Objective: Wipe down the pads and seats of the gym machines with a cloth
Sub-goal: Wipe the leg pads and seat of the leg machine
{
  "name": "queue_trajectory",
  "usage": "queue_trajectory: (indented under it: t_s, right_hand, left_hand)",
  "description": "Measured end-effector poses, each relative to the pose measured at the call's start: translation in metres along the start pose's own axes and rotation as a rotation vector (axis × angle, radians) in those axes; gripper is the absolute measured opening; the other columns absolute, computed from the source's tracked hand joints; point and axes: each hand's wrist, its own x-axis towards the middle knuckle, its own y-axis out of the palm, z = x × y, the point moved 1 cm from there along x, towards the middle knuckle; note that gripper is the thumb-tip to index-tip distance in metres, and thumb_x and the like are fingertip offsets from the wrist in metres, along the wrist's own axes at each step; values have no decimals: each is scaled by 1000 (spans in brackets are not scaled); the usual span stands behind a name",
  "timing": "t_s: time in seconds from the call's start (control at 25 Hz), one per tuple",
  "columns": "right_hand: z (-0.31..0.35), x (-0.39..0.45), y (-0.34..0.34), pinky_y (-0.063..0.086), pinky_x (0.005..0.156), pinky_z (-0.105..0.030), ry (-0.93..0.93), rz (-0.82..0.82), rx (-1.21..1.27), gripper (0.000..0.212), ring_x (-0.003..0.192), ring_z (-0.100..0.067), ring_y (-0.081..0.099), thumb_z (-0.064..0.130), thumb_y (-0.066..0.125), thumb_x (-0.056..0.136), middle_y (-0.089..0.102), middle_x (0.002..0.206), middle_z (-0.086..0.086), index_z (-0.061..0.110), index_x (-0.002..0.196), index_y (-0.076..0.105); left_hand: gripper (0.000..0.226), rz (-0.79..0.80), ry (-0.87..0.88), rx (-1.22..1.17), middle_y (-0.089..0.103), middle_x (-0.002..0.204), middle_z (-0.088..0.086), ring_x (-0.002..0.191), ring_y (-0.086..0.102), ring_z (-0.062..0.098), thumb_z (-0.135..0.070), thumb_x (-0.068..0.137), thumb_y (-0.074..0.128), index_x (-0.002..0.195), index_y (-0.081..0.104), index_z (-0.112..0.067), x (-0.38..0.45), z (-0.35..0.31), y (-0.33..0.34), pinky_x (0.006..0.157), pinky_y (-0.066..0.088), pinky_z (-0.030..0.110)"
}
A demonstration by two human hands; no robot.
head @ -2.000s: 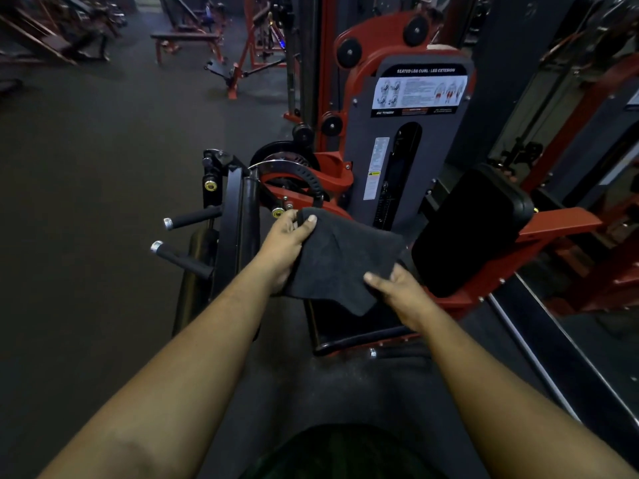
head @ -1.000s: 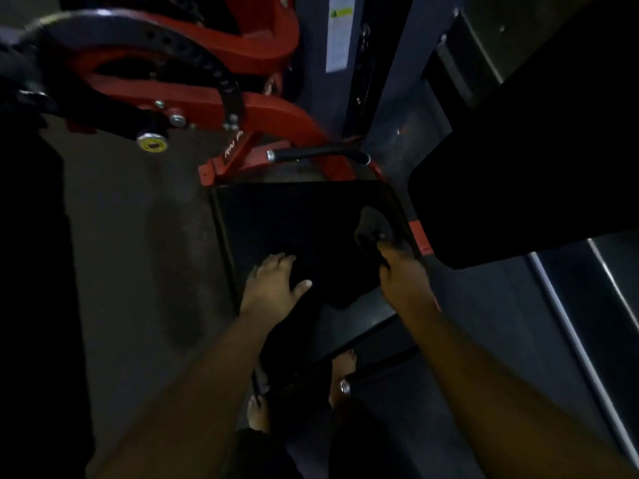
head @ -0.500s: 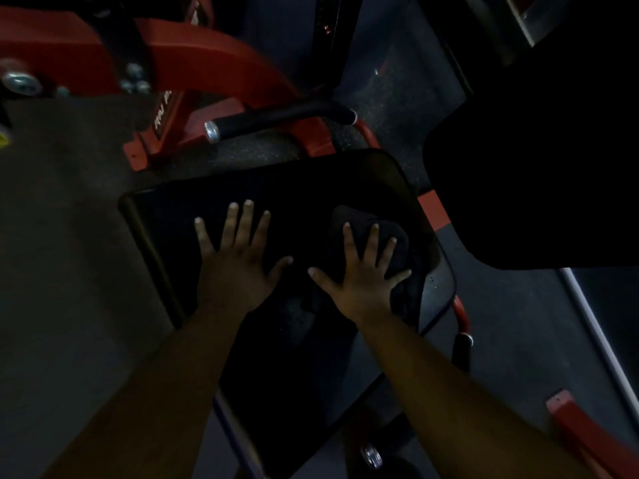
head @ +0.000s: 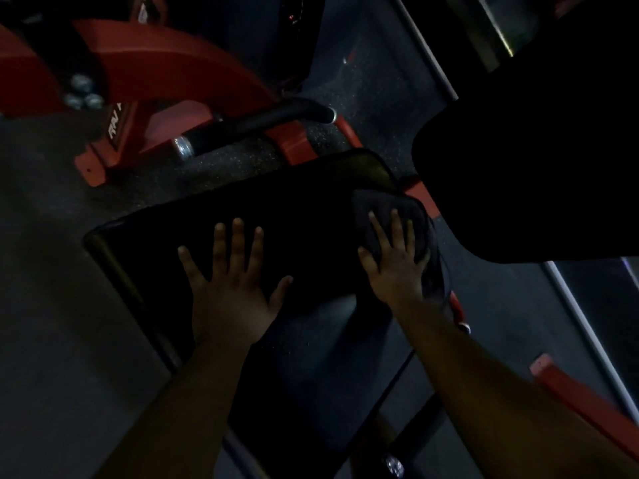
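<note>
Two hands flat on black seat (head: 297,209) — left hand (head: 231,288) spread, bare; right hand (head: 397,264) pressing dark cloth (head: 383,209), fingers straight, centre-right of frame.

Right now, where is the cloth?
In the head view the cloth lies on the right far corner of the seat, flat under the right hand, beside the big black pad.

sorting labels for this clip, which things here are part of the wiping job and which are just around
Part of the job:
- cloth, pressed flat under the right hand
- seat pad being wiped
- left hand, flat on the seat pad
- back pad, beside the seat

Just around:
- red frame
- black handle beyond the seat
- floor
</note>
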Motion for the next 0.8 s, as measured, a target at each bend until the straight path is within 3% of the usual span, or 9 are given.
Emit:
queue_trajectory:
  t_s: [0.12,0.24,0.32,0.48,0.6,0.72,0.8]
  right_hand:
    - [-48,-69,16,11,113,-74,218,30,60,70,154,-17,-16,75,27,92,-15,167,14,58,153,-2]
    - [-34,-80,27,13,110,-77,401,27,145,70,154,-22,-17,70,32,95,-16,168,10,56,154,-2]
    - [-9,-73,23,7,111,-77,398,21,146,68,154,-26,-14,69,27,97,-14,169,7,52,155,-3]
    - [20,-92,24,1,112,-73,162,36,138,71,155,-20,-13,77,27,93,-10,168,13,55,155,-1]
    - [-6,-65,18,-1,105,-81,344,34,140,82,153,-20,-20,88,33,84,-19,166,15,61,151,-5]
    - [-34,-14,-1,15,104,-82,597,-11,258,88,155,-31,-10,90,33,81,-13,169,7,57,152,-5]
    - [-34,-14,-2,16,107,-78,580,-30,220,81,155,-34,-3,82,29,88,-6,170,3,51,155,-4]
  left_hand:
    - [88,30,4,28,-4,170,10,156,-9,30,-78,93,5,162,2,-24,-1,-1,-3,113,-4,75]
    - [88,48,-6,21,-6,170,10,156,-9,30,-78,92,4,162,3,-24,0,-1,-3,113,-3,75]
    - [88,44,-4,7,-5,170,10,156,-9,30,-78,92,5,162,4,-24,0,-2,-4,113,-4,75]
    - [88,57,0,-14,-7,170,10,156,-12,30,-78,92,6,162,3,-24,0,-1,-4,113,-4,75]
    - [89,56,1,-9,-8,169,10,156,-13,30,-79,92,5,162,1,-24,0,0,-3,113,-5,75]
    - [87,51,2,-18,-5,170,10,156,-11,30,-78,94,11,162,4,-24,1,-1,-2,113,-6,75]
    - [87,64,2,-12,-7,169,10,155,-13,30,-78,93,10,162,2,-24,1,0,-3,113,-5,75]
